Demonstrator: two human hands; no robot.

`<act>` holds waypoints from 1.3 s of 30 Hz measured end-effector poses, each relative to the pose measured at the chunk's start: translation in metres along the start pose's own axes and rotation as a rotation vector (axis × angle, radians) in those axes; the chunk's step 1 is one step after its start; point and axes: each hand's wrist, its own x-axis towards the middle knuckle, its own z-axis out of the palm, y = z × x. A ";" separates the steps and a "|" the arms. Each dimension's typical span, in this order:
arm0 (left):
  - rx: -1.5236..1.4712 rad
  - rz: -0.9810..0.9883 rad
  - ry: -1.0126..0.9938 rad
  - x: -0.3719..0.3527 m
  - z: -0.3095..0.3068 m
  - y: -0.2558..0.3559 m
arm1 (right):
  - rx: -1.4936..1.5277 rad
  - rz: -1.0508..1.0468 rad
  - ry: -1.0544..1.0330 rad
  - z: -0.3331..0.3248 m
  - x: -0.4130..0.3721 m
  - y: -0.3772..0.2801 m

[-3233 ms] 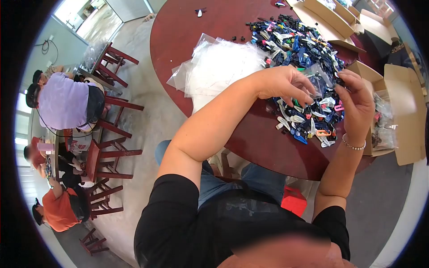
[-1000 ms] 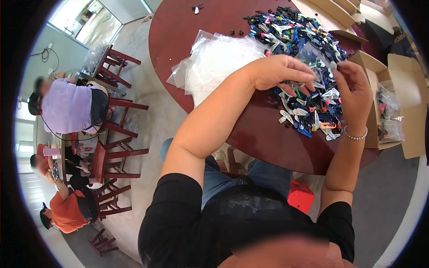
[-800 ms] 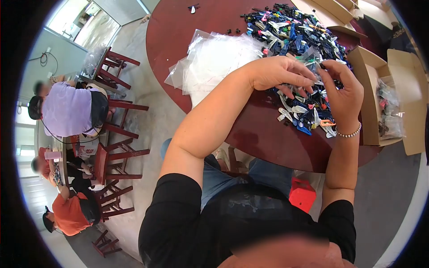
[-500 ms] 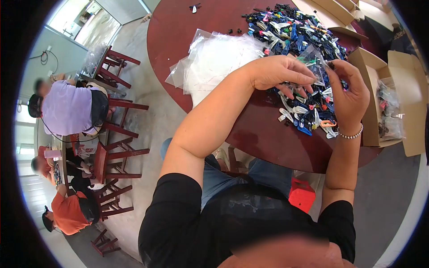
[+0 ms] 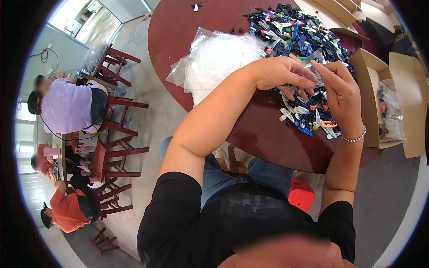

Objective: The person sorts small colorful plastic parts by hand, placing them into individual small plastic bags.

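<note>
Over the near edge of the hair clip pile (image 5: 286, 33), my left hand (image 5: 288, 76) grips a small clear plastic bag (image 5: 316, 57), its fingers curled round the lower part. My right hand (image 5: 343, 91), with a beaded bracelet, meets it from the right. Its thumb and forefinger are pinched together at the bag's upper edge; whatever lies between them is hidden. Some contents show dimly through the plastic. The clips below are blue, black and white, with a few pink and orange ones. A stack of flat clear bags (image 5: 219, 58) spreads left of my left hand.
A cardboard box (image 5: 371, 94) with filled bags (image 5: 391, 114) stands at the right of the round red table (image 5: 172, 27). More cardboard (image 5: 330, 13) lies at the far side. A red container (image 5: 301, 195) is below the table. Several people sit by stools (image 5: 118, 156) at left.
My right hand has moved left to the bag, and the small dark piece in its fingertips is out of sight. My left hand stays nearly in place.
</note>
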 end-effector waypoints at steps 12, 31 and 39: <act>-0.082 0.014 0.012 0.000 0.000 0.001 | 0.050 0.070 0.122 -0.008 0.001 -0.003; -0.135 0.065 -0.002 -0.004 -0.001 0.005 | 0.139 0.328 0.336 -0.012 -0.007 0.015; -0.280 0.118 -0.050 -0.003 -0.003 0.004 | 0.453 0.461 0.155 -0.003 -0.008 0.018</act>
